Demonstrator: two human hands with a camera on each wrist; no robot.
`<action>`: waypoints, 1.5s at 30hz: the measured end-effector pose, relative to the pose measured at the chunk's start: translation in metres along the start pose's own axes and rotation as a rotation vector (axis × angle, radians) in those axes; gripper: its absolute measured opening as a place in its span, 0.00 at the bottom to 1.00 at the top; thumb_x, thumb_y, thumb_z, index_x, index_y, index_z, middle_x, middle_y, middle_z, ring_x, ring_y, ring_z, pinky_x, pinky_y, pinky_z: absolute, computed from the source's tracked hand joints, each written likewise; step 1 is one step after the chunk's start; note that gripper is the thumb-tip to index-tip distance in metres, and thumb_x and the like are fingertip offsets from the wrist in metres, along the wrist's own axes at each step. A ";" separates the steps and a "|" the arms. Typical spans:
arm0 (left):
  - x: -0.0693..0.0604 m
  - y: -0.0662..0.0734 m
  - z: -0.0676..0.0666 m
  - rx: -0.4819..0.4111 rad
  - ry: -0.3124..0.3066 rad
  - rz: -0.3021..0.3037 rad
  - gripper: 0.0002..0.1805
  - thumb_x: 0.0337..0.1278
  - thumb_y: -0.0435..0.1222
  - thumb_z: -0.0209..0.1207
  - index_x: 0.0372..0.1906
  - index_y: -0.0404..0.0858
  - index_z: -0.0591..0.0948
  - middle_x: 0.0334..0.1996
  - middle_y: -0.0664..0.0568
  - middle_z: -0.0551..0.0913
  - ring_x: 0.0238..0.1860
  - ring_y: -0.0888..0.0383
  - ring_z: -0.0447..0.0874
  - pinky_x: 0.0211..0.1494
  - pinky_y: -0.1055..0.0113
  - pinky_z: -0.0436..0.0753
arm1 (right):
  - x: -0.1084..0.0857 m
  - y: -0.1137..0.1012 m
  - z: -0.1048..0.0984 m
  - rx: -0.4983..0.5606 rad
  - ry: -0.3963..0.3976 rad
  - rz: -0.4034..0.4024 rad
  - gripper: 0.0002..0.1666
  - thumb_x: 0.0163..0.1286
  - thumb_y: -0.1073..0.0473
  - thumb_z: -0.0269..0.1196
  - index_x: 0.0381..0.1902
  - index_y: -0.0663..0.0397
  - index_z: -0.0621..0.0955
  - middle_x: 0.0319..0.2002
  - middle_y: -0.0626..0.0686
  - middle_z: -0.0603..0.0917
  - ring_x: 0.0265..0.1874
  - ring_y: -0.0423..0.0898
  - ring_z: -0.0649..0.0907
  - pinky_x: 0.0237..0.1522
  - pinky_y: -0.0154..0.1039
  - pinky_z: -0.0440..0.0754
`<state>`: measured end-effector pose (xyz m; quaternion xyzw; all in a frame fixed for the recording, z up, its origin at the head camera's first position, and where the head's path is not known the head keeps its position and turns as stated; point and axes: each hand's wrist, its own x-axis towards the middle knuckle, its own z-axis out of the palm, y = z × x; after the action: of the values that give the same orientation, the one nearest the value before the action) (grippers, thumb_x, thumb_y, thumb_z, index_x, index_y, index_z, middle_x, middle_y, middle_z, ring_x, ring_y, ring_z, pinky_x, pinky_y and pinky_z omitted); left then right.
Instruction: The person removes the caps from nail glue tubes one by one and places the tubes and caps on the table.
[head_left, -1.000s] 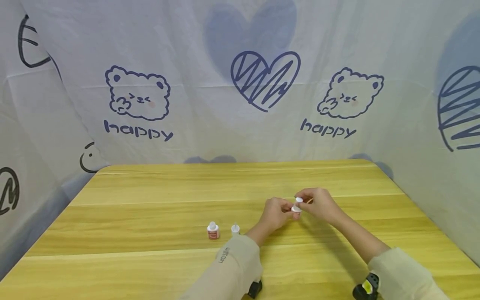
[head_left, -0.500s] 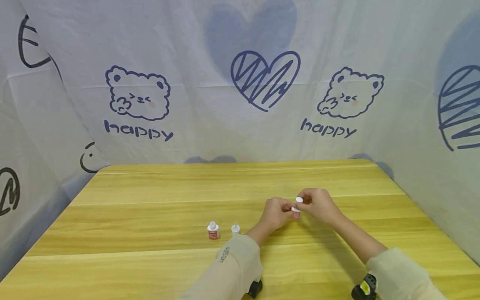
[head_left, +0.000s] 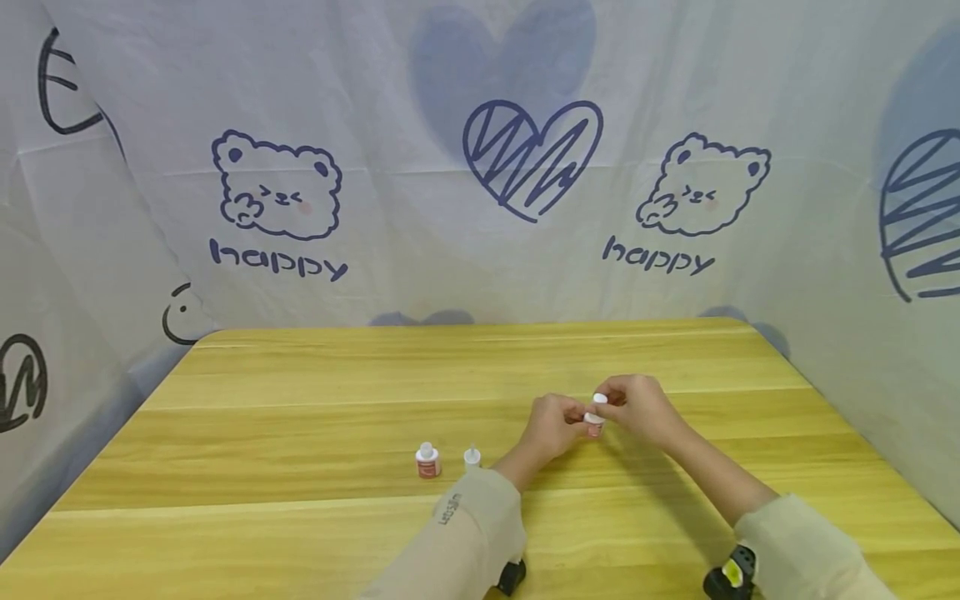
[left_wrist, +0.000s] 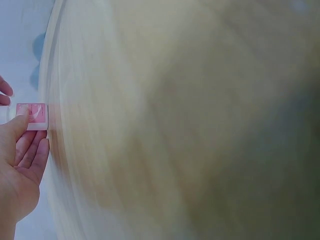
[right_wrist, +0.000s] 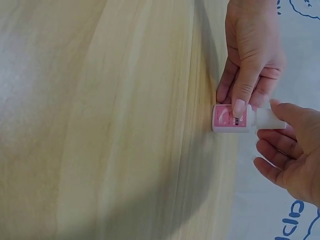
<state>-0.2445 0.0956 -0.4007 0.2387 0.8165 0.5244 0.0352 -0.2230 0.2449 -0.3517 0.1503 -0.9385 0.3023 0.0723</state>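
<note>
In the head view, my left hand (head_left: 551, 428) holds a small white bottle with a pink label (right_wrist: 220, 120) by its body, thumb across the label. The bottle's base meets the tabletop. My right hand (head_left: 639, 407) pinches the bottle's white cap (right_wrist: 269, 120) between thumb and fingers. Seen from the left wrist, the label (left_wrist: 38, 114) faces the camera and most of the cap lies out of frame. A similar bottle (head_left: 428, 463) with a white top stands upright left of my left forearm. Beside it, another bottle (head_left: 472, 457) shows a thin tip; the sleeve hides its lower part.
The wooden table (head_left: 300, 417) runs back to a white cloth (head_left: 405, 250) printed with bears and hearts. Cloth also hangs along both sides. Black wrist devices sit under the beige sleeves (head_left: 480, 508).
The fingers of my right hand have shifted slightly round the cap and closed in on it. My left hand and the two standing bottles keep their places.
</note>
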 end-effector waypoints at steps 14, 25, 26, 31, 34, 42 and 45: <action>0.000 0.002 -0.001 0.001 0.000 -0.023 0.08 0.51 0.32 0.64 0.35 0.32 0.86 0.31 0.46 0.88 0.33 0.62 0.86 0.36 0.77 0.81 | 0.001 -0.005 -0.006 -0.038 -0.042 -0.046 0.03 0.60 0.68 0.63 0.32 0.64 0.83 0.27 0.54 0.85 0.28 0.45 0.81 0.30 0.38 0.80; 0.001 0.002 -0.002 0.035 0.004 -0.018 0.08 0.48 0.34 0.65 0.32 0.33 0.87 0.30 0.47 0.88 0.32 0.64 0.85 0.34 0.79 0.80 | 0.003 -0.005 -0.010 -0.043 -0.060 -0.056 0.08 0.60 0.67 0.63 0.36 0.68 0.83 0.31 0.58 0.85 0.30 0.48 0.82 0.33 0.41 0.82; 0.001 0.002 -0.002 0.035 0.005 -0.016 0.08 0.48 0.34 0.65 0.32 0.33 0.87 0.30 0.47 0.88 0.32 0.64 0.85 0.34 0.79 0.80 | 0.003 -0.005 -0.011 -0.043 -0.057 -0.057 0.08 0.60 0.67 0.63 0.36 0.68 0.83 0.31 0.58 0.85 0.30 0.49 0.82 0.33 0.41 0.82; 0.000 0.002 -0.002 0.024 0.006 0.007 0.07 0.50 0.33 0.65 0.32 0.32 0.87 0.30 0.47 0.88 0.32 0.64 0.86 0.34 0.80 0.80 | 0.003 -0.005 -0.013 -0.046 -0.042 -0.069 0.07 0.60 0.66 0.64 0.33 0.66 0.83 0.29 0.58 0.85 0.30 0.48 0.82 0.32 0.40 0.82; 0.000 0.001 -0.001 0.014 0.005 0.012 0.07 0.50 0.32 0.64 0.33 0.32 0.86 0.30 0.46 0.88 0.33 0.63 0.86 0.35 0.79 0.80 | 0.003 -0.005 -0.014 -0.051 -0.044 -0.063 0.06 0.60 0.65 0.64 0.33 0.65 0.82 0.29 0.57 0.85 0.30 0.48 0.82 0.31 0.40 0.82; 0.000 0.002 -0.001 0.001 0.002 0.001 0.08 0.50 0.32 0.64 0.34 0.31 0.86 0.31 0.45 0.88 0.34 0.61 0.86 0.36 0.78 0.81 | 0.004 -0.008 -0.017 -0.050 -0.061 -0.034 0.06 0.61 0.65 0.63 0.34 0.65 0.82 0.30 0.57 0.85 0.31 0.48 0.81 0.32 0.40 0.81; 0.001 0.001 0.000 0.004 0.003 0.004 0.08 0.50 0.32 0.64 0.34 0.31 0.86 0.31 0.45 0.88 0.34 0.61 0.86 0.36 0.78 0.81 | 0.004 -0.009 -0.018 -0.052 -0.066 -0.031 0.06 0.61 0.65 0.63 0.35 0.65 0.82 0.30 0.57 0.85 0.31 0.48 0.81 0.32 0.40 0.81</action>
<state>-0.2446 0.0962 -0.3993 0.2395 0.8173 0.5231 0.0322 -0.2234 0.2477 -0.3314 0.1726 -0.9455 0.2716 0.0498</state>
